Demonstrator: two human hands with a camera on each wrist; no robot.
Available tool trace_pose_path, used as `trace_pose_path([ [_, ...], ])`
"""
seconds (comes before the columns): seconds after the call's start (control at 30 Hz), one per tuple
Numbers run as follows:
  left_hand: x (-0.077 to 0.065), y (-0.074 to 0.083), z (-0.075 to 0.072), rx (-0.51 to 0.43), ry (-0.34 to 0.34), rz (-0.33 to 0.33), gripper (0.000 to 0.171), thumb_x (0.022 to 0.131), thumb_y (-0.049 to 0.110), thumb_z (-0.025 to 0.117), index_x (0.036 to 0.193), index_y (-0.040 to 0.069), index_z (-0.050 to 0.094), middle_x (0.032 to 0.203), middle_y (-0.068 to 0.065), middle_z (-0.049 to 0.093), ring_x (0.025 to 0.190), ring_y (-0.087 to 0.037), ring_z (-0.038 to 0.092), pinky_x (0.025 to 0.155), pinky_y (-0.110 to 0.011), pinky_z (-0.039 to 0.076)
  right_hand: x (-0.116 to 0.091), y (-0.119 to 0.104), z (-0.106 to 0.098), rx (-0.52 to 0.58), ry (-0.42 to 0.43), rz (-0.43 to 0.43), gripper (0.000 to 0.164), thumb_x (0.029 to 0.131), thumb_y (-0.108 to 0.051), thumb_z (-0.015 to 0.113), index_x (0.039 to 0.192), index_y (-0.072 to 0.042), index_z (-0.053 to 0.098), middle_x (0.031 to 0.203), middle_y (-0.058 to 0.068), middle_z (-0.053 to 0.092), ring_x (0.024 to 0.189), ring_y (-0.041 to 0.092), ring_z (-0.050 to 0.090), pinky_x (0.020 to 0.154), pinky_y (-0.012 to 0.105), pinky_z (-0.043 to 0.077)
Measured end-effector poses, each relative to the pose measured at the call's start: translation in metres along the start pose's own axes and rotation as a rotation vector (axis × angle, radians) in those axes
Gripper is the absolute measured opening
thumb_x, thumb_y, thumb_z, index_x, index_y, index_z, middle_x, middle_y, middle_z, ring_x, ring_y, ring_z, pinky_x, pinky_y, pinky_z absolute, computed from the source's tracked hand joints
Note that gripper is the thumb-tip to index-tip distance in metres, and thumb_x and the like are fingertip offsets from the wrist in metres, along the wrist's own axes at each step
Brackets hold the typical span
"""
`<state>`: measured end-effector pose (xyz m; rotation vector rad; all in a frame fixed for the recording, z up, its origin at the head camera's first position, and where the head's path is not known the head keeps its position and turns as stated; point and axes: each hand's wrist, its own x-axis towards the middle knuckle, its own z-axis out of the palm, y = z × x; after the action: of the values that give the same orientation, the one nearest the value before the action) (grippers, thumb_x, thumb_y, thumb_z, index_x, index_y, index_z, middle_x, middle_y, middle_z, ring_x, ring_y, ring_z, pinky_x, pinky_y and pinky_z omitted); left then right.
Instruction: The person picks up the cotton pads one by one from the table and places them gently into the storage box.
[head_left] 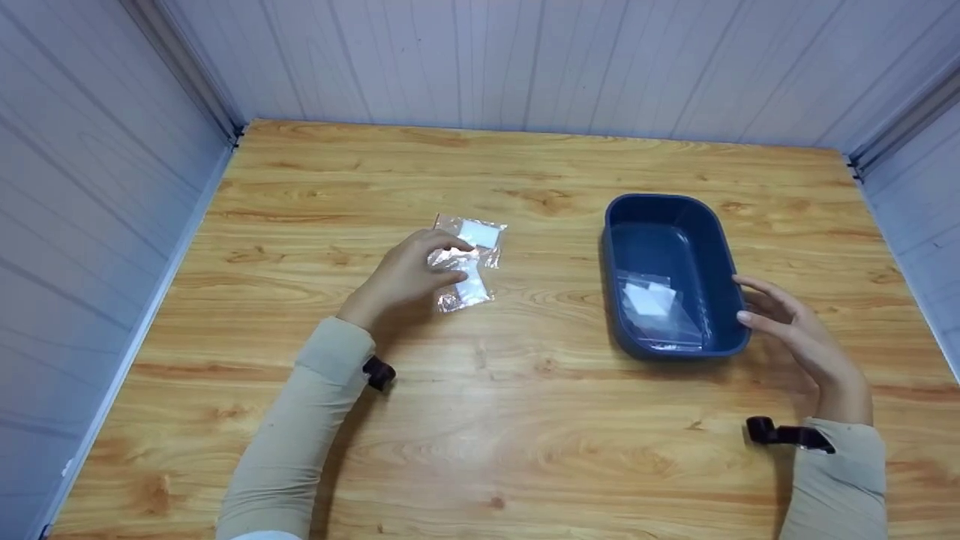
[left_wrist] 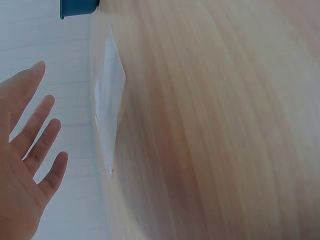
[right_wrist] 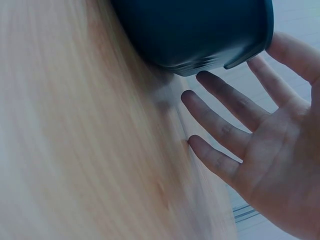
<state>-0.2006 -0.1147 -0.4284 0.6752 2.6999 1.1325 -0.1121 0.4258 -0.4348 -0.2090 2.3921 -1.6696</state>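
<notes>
My left hand (head_left: pixel 405 274) hovers over two clear plastic bags, its fingers spread apart and nothing between them. The farther bag (head_left: pixel 481 234) holds a white rectangular piece; the nearer bag (head_left: pixel 471 286), with white contents too, lies right against it, and both are partly covered by the fingers. From the left wrist, the bags (left_wrist: pixel 111 90) look flat on the table beyond the hand. My right hand (head_left: pixel 814 345) is beside a dark blue plastic basin (head_left: pixel 667 225), with thumb and index fingertip at its right rim. The other fingers (right_wrist: pixel 215 125) extend loosely below the rim.
Inside the basin, toward its near end, lie several clear bags (head_left: pixel 651 301) with white contents. The wood-grain table (head_left: pixel 480 420) is bounded by pale panel walls (head_left: pixel 480 67) at the back and both sides.
</notes>
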Motion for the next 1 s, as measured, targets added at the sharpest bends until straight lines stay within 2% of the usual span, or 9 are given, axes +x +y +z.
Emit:
trace_pose_path([
  [0.43, 0.004, -0.019, -0.009, -0.021, -0.019, -0.023, 0.044, 0.087, 0.02, 0.078, 0.129, 0.021, 0.065, 0.137, 0.001, 0.059, 0.127, -0.024, 0.05, 0.108, -0.047, 0.036, 0.0, 0.0, -0.001, -0.033, 0.006, 0.008, 0.054, 0.101, -0.01, 0.057, 0.152, -0.012, 0.039, 0.141, -0.009, 0.049, 0.123, -0.002, 0.048, 0.091, 0.015, 0.045],
  [0.77, 0.011, -0.027, -0.012, -0.067, -0.058, -0.014, 0.05, 0.085, 0.011, 0.079, 0.132, 0.015, 0.063, 0.136, -0.003, 0.059, 0.129, -0.024, 0.051, 0.109, -0.044, 0.037, 0.0, 0.001, 0.0, -0.003, 0.01, -0.01, 0.053, 0.101, -0.007, 0.057, 0.151, -0.011, 0.04, 0.138, -0.009, 0.051, 0.123, -0.001, 0.048, 0.091, 0.015, 0.045],
  [1.0, 0.014, -0.032, -0.011, -0.028, -0.076, -0.033, 0.053, 0.083, 0.011, 0.081, 0.133, 0.013, 0.062, 0.138, -0.006, 0.057, 0.13, -0.025, 0.049, 0.11, -0.042, 0.035, 0.0, 0.0, 0.0, -0.029, 0.016, 0.007, 0.053, 0.101, -0.01, 0.057, 0.151, -0.012, 0.04, 0.138, -0.009, 0.051, 0.122, -0.001, 0.048, 0.091, 0.015, 0.045],
])
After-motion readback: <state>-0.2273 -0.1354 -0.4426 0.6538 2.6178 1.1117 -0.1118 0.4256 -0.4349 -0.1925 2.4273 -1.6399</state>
